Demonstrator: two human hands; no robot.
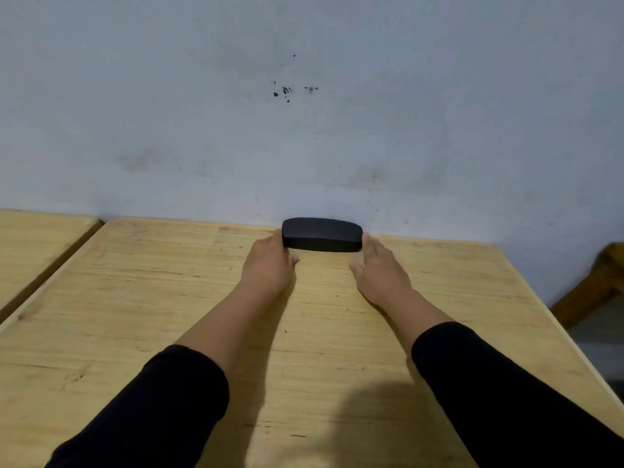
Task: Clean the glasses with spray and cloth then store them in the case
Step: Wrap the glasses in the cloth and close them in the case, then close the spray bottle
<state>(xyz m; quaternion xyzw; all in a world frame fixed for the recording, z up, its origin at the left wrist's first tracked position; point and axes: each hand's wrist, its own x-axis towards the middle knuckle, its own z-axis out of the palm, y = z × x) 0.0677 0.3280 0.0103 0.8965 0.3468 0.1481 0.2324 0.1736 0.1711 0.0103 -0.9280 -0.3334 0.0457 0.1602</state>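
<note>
A black glasses case (321, 234), closed, lies at the far edge of the wooden table (169, 298), close against the wall. My left hand (270, 265) rests against the case's left end and my right hand (380, 271) against its right end, so the case sits between both hands. The fingertips are hidden behind the case ends. No glasses, spray or cloth show anywhere in the head view.
A pale blue-grey wall (304, 130) rises straight behind the table. A second wooden table (37, 244) stands to the left across a narrow gap. A brown wooden piece of furniture (601, 285) stands off the table's right edge.
</note>
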